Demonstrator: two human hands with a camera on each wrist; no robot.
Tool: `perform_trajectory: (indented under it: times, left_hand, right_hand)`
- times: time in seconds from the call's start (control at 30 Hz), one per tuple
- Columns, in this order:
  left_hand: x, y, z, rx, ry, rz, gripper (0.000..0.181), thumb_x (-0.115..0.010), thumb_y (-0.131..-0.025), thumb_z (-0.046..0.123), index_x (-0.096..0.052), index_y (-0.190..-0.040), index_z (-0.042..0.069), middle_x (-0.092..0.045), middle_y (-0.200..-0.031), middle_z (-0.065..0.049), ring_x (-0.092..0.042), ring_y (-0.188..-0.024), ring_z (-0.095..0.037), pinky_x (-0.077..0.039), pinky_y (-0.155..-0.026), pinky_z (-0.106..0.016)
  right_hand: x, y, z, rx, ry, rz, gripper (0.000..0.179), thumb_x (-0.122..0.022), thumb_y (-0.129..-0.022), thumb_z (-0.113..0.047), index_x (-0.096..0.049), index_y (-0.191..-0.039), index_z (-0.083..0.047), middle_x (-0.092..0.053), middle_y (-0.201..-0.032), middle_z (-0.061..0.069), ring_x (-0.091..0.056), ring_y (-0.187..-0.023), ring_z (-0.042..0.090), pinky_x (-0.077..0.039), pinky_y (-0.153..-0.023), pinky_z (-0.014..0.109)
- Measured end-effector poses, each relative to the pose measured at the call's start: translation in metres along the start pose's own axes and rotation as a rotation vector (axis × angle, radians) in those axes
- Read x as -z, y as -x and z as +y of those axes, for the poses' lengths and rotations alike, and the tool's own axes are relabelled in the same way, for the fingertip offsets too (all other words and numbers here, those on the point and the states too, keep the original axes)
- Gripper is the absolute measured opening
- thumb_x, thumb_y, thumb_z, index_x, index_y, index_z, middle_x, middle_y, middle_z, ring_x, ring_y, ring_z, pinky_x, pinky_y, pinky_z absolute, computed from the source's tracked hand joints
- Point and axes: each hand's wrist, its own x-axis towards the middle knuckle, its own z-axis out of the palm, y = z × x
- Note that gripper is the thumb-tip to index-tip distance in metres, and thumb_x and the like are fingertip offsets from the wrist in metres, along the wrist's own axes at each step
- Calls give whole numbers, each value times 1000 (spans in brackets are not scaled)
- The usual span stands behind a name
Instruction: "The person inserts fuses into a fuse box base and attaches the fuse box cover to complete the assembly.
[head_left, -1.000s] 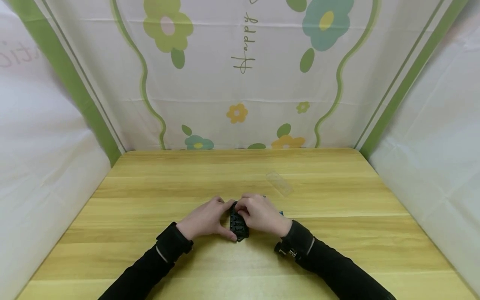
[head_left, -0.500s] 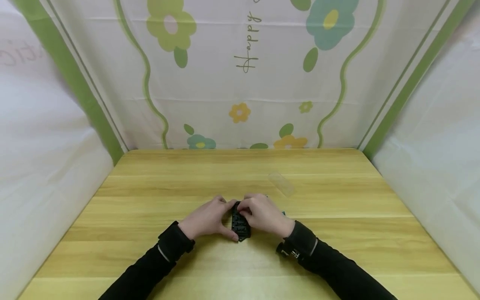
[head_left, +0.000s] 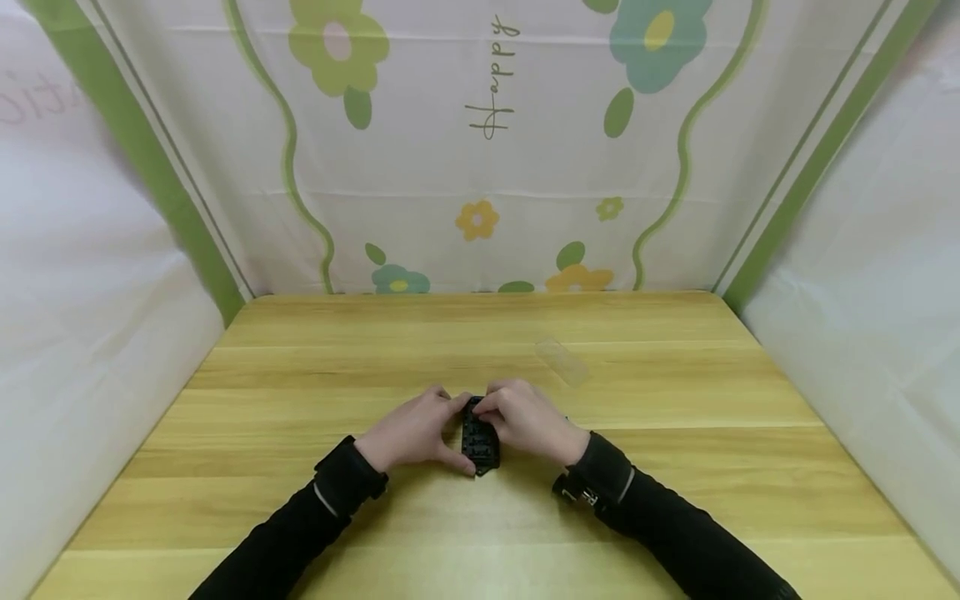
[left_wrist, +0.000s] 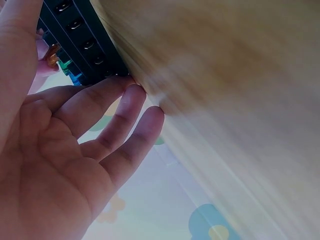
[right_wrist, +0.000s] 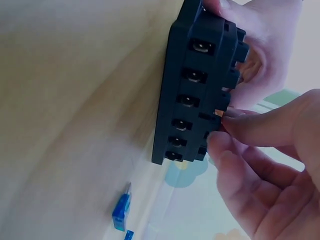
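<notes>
- Wood-grain table [head_left: 750, 433] underneath.
- Right hand [head_left: 528, 421] seemingly pinches a small orange piece [right_wrist: 218, 113] at the upper side of the black block [head_left: 480, 443].
- Left hand [head_left: 416, 429] grips that block by its ends, on the table.
- Pressing straight, without tilting, should work best.
- Right hand hides the contact from above; blue piece [right_wrist: 121, 212] near, clear strip [head_left: 562, 361] farther.

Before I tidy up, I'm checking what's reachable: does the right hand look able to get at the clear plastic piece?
Probably yes: the clear plastic piece lies on the table beyond the right hand, and nothing visible stands between them. It is occupied at the black block, though.
</notes>
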Motion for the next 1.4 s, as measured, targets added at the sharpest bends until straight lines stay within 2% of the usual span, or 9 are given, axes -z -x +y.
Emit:
perform_trajectory:
  times: [0.3,0.57,0.77,1.03,1.4]
  left_hand:
    - [3,-5,1,-11,-28,16,98,-77,-69,68,-49,-146,14,-56,-116,-12,-52,-97,-20,-47,-79,-34]
    - [3,-5,1,-17,-24,16,98,-76,-68,69,-50,-144,13,-57,-114,-9,-52,-95,-18,-47,-78,-34]
    - [0,-2,1,-20,7,19,95,-76,-68,70,-51,-143,18,-58,-113,-6,-53,-96,-18,-48,-80,-36]
    - [-2,2,3,4,-28,1,102,-75,-69,71,-47,-147,11,-55,-115,-10,-51,-93,-17,-47,-77,-33]
    - [-2,1,1,-5,-17,5,101,-74,-69,71,-48,-147,12,-57,-116,-10,-52,-95,-17,-47,-78,-33]
  right_hand:
    - [4,-2,4,32,9,6,15,-69,-89,1,-79,-97,-6,-56,-78,-2,-50,-64,7,-42,-58,20]
    - [2,-1,2,11,32,19,12,-71,-88,-1,-79,-95,-7,-58,-81,-2,-53,-67,8,-45,-59,20]
    - [-2,1,-1,4,41,28,10,-73,-87,-3,-79,-93,-8,-58,-81,-1,-55,-68,10,-47,-60,22]
    - [-5,3,-4,-17,39,17,11,-72,-88,-3,-79,-93,-9,-58,-82,-3,-55,-69,9,-47,-62,22]
    - [-5,1,-3,-16,30,13,10,-73,-87,-2,-78,-93,-8,-61,-85,-1,-60,-75,12,-51,-67,24]
